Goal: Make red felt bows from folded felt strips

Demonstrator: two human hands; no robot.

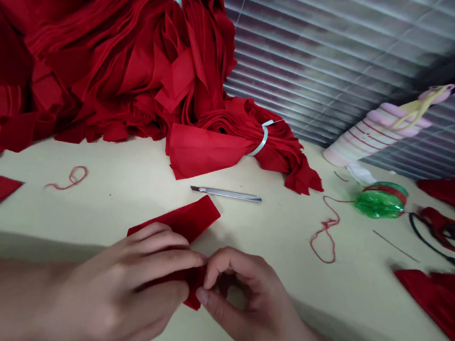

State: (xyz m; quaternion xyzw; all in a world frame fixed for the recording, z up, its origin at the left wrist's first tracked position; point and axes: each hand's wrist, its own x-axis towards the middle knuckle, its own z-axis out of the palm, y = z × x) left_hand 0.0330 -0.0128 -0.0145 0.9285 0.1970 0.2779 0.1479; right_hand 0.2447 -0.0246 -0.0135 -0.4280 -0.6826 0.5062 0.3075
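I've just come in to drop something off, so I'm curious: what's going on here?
Someone is handling a flat red fabric piece on a pale tabletop. The left hand lies over it; the right hand has thumb and forefinger close together at its right edge. Whether it grips is hard to tell. Beyond lies a slim silver metal cutter, untouched, and behind that, a tied red fabric bundle.

cloth (189,218) before knife (228,195) | bundle (209,149) behind knife | thread reel (380,204) right

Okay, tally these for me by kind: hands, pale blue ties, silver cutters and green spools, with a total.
Left hand and right hand: 2
Pale blue ties: 2
Silver cutter: 1
Green spool: 1
Total: 6
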